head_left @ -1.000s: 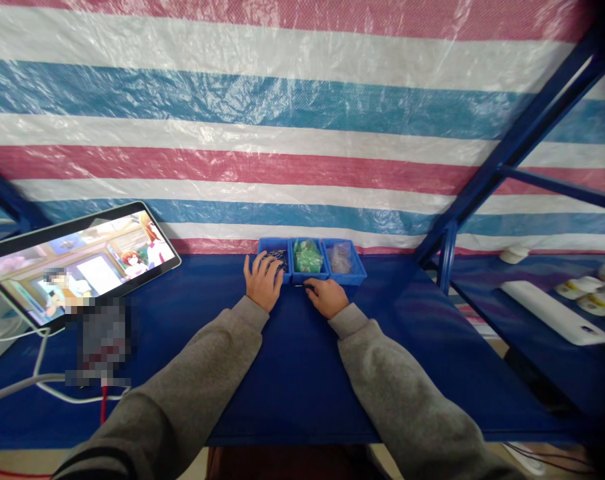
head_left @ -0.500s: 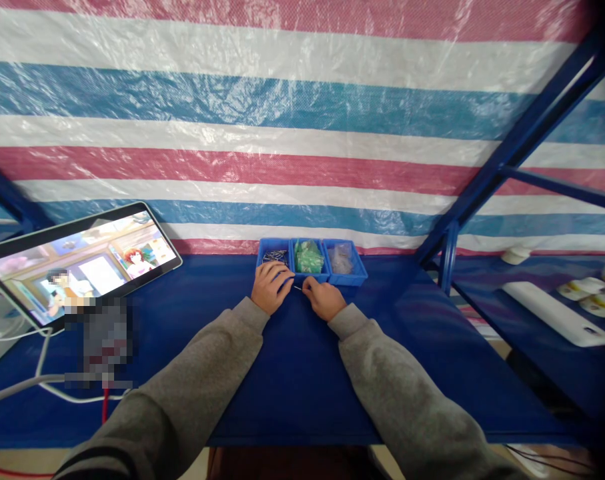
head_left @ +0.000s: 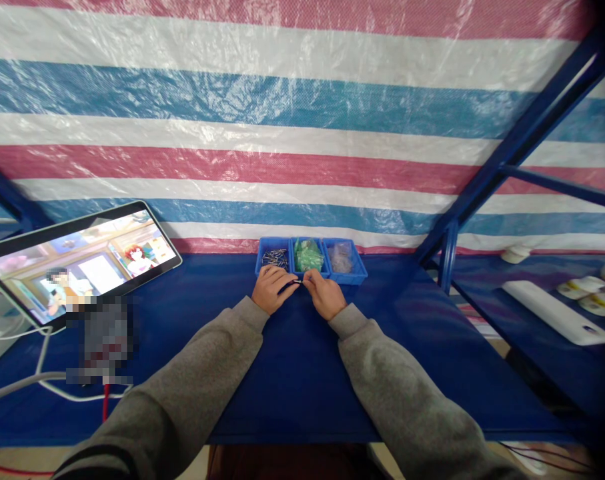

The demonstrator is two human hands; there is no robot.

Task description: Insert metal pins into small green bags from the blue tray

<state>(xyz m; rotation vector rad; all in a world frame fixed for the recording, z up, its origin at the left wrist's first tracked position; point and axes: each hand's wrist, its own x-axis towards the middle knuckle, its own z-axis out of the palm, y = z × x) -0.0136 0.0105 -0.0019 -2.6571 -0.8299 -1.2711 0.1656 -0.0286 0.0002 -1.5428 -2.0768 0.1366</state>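
My left hand (head_left: 272, 290) is in front of the left blue bin, its thumb and fingers closed on one end of a small, thin, dark and silvery piece (head_left: 297, 282). My right hand (head_left: 325, 295) pinches at the other end, its fingertips close to the left ones. The kind of piece is too small to make out. Behind the hands stand three joined blue bins (head_left: 329, 275). Short metal pins or screws (head_left: 275, 258) fill the left one, green plastic pieces (head_left: 309, 255) the middle, and clear plastic pieces (head_left: 341, 259) the right.
A tablet (head_left: 82, 263) showing a cartoon leans at the left of the blue table (head_left: 297, 373), with white cables (head_left: 45, 357) beside it. Blue metal braces (head_left: 515, 147) rise at the right. On the right-hand shelf lie a long white box (head_left: 556, 313) and rolls of tape (head_left: 599, 301).
The left fingers have drawn in toward the right hand, and the fingertips now meet around the small piece. The right hand has risen slightly. More of the metal pins show.
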